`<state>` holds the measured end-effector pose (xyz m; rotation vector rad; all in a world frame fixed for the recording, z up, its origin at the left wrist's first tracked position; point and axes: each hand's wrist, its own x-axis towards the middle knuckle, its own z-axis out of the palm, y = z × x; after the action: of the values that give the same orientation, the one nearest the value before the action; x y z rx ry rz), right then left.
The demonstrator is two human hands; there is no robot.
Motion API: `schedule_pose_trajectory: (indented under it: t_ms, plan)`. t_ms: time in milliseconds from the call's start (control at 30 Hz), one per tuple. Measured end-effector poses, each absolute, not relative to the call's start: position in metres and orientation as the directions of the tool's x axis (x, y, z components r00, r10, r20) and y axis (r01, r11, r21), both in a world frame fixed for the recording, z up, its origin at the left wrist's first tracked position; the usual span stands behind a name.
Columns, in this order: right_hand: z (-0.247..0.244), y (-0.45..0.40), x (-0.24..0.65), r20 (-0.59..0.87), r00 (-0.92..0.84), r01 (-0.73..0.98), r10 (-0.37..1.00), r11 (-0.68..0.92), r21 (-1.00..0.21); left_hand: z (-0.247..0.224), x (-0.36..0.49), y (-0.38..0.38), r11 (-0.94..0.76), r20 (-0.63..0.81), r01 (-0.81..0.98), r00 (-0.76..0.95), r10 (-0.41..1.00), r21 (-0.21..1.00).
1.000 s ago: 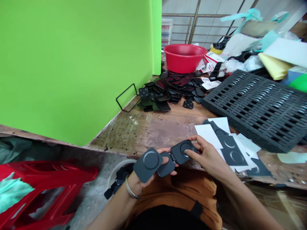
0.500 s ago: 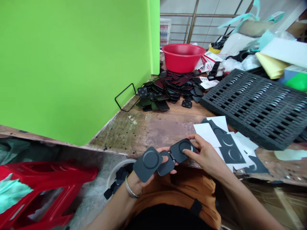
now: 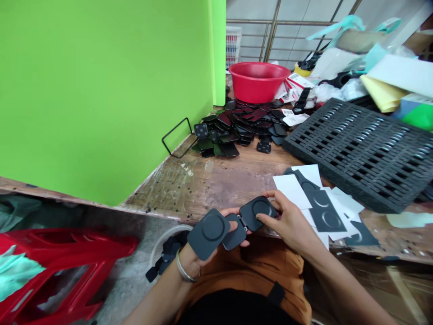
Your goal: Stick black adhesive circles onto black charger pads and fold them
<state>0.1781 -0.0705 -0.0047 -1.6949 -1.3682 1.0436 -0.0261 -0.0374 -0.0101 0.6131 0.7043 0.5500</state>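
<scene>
A dark grey folding charger [image 3: 233,237] with hinged square panels lies unfolded across my left hand [image 3: 233,225]. Its left panel [image 3: 208,232] bears a raised ring and tilts over the wrist side of that hand. The left thumb presses on the middle panel, with fingers showing beneath. My right hand [image 3: 287,219] pinches the right panel [image 3: 252,210], its thumb on the ringed face and its fingers at the far edge. A small metal hinge shows between the middle and right panels. Whether the left panel is joined to the middle one is hidden.
White sheets [image 3: 292,189] and dark ringed pieces [image 3: 326,210] lie right of my hands. Behind are a pile of black plates [image 3: 233,128], a red basin [image 3: 259,83] and a black slotted tray [image 3: 365,153]. A green panel [image 3: 108,90] walls the left; a red stool [image 3: 67,262] stands below.
My right thumb has shifted slightly left on the right panel. The charger and both hands otherwise stay nearly in place.
</scene>
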Motion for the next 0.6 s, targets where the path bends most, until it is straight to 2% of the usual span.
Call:
schedule_pose_trajectory:
  t_ms: [133,267,333,433,533,600]
  plan:
    - [-0.007,-0.075,0.174,-0.057,0.163,0.58,0.985,-0.142,-0.802,-0.01,-0.027,-0.039,0.703,-0.452,-0.24,0.619,0.642,0.67]
    - [-0.012,-0.082,0.169,0.169,0.153,0.794,0.974,-0.019,-0.608,-0.011,-0.024,-0.042,0.658,-0.44,-0.236,0.578,0.687,0.715]
    - [-0.016,-0.084,0.166,0.275,0.131,0.844,0.952,0.038,-0.536,-0.011,-0.02,-0.044,0.64,-0.43,-0.231,0.571,0.699,0.733]
    - [-0.022,-0.085,0.163,0.358,0.232,0.817,0.905,0.019,-0.576,-0.011,-0.013,-0.046,0.631,-0.438,-0.255,0.533,0.724,0.733]
    - [-0.024,-0.084,0.162,0.371,0.37,0.76,0.852,-0.049,-0.648,-0.011,-0.008,-0.048,0.629,-0.446,-0.28,0.505,0.739,0.725]
    - [-0.021,-0.084,0.162,0.376,0.393,0.75,0.839,-0.056,-0.659,-0.011,-0.005,-0.049,0.626,-0.44,-0.288,0.506,0.742,0.725]
